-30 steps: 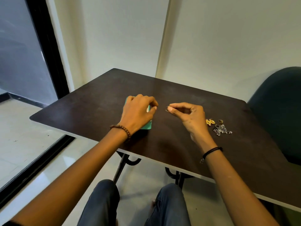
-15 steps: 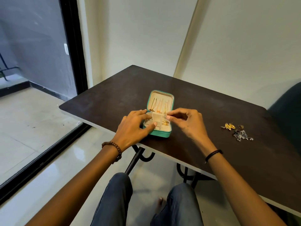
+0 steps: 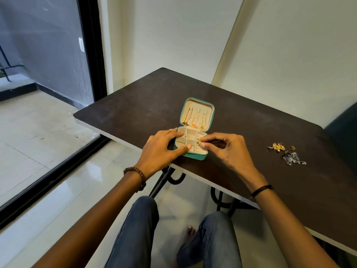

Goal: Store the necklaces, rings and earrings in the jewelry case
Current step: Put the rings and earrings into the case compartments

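Note:
A small teal jewelry case (image 3: 197, 157) lies open near the table's front edge. Three necklaces (image 3: 195, 119) hang inside its raised lid. My left hand (image 3: 164, 149) rests on the case's left side, with the thumb lying across the cream compartments. My right hand (image 3: 229, 149) pinches a small gold ring (image 3: 199, 142) between thumb and forefinger over the right-hand compartments. On the table to the right lie gold earrings (image 3: 277, 147), another ring (image 3: 291, 147) and silver earrings (image 3: 293, 158).
The dark table (image 3: 241, 120) stands in a corner against pale walls. A dark green chair (image 3: 345, 132) is at the far right. A glass door with a black frame (image 3: 90, 55) is to the left. My knees show under the table.
The case went from covered by my left hand to open. My right hand carried the ring from the table's middle to the case's compartments. The camera view swung left.

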Motion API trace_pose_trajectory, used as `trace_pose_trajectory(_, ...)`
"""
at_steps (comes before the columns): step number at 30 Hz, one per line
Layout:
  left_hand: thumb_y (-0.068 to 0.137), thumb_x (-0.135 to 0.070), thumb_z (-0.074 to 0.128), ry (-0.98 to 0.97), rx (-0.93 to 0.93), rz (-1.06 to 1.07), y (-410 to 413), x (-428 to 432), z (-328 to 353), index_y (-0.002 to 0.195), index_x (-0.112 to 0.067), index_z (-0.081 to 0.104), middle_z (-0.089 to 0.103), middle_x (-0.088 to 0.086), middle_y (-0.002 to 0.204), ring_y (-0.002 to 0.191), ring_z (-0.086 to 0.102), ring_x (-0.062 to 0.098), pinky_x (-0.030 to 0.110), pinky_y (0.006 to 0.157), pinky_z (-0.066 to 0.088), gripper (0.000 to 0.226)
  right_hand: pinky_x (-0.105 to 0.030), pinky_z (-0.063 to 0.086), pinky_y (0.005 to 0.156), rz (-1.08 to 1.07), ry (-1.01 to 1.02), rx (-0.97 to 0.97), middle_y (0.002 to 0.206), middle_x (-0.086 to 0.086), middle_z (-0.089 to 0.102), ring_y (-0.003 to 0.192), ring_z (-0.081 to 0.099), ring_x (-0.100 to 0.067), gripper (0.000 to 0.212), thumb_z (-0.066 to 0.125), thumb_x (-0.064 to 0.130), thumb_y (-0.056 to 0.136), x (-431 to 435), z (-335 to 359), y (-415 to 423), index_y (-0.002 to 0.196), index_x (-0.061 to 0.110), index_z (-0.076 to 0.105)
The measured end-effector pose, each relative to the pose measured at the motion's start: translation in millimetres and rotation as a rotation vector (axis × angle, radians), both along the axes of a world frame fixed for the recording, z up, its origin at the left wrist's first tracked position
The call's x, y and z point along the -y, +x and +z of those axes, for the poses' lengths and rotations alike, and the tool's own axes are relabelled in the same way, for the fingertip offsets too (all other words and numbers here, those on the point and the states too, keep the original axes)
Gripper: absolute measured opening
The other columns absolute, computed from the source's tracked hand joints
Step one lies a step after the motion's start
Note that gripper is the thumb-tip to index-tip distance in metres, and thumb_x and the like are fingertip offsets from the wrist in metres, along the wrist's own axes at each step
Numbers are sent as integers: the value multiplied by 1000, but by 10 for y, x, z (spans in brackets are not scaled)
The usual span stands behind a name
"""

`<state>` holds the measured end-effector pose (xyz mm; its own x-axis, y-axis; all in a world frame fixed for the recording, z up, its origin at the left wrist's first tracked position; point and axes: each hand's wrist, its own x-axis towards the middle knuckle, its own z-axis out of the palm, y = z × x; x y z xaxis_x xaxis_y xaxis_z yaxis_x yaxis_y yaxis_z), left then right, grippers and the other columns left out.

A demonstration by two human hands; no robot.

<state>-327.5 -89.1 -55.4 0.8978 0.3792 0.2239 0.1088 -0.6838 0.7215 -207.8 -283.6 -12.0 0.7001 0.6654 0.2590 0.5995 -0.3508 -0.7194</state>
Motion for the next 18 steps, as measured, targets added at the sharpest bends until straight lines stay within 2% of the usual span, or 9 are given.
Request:
trace_pose_trajectory(7,84,-63,58,2,9,29,-2,10,5,140,-34,49,49,-8,146,132,41,10,41,100,49,64,-9,53,80,85,-62,175,119,4,71,108,59,4,22,74,18,90,1,24,-6,112,19,76)
trace_pose_trajectory(10,85,-61,59,-5,13,34,-7,24,15,141,-33,50,48,-8,146,132,41,11,37,97,50,63,-10,53,80,121,-124,262,120,0,71,111,60,-3,23,73,16,91,-14,43,5,114,15,75)
trace_pose_trajectory(15,85,-60,59,-14,19,36,-23,29,26,142,-33,49,48,-7,147,132,41,12,39,97,51,63,-9,49,81,153,-194,329,121,-5,70,109,60,-7,26,73,14,90,-49,61,49,116,10,74)
trace_pose_trajectory(18,85,-60,59,-12,27,39,-23,25,21,141,-33,49,48,-7,146,132,42,11,32,93,49,63,-11,50,81,192,-209,359,121,-7,70,108,61,-8,27,75,15,89,-56,67,67,115,8,74)
